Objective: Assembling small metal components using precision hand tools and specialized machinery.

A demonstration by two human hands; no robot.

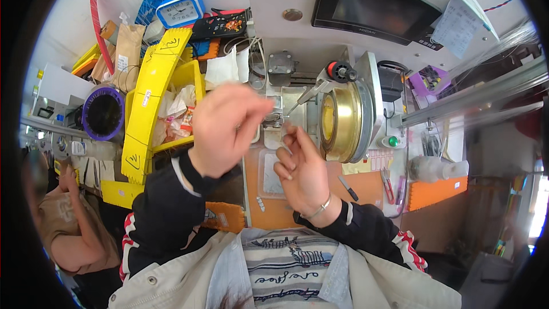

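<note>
My left hand (224,131) is raised in front of the small machine. It is blurred, with its fingers drawn together in a pinch near the metal fixture (273,119). Lower and to the right, my right hand (306,174) has its palm turned up. Its thumb and forefinger meet just below the fixture, and the other fingers curl in. Whatever either pinch holds is too small to make out. A brass-coloured wheel (344,123) stands right of the fixture, beside a thin metal arm (309,92). Below the hands lies a clear plastic tray (271,180), partly covered by my right hand.
A yellow bin (197,71) with plastic wrappings stands left, a yellow strip (150,103) leaning across it. Right are a green button (392,141), a black-handled blade (348,188), a red-handled tool (388,186) and a clear bottle (437,168). Another person (74,223) sits far left.
</note>
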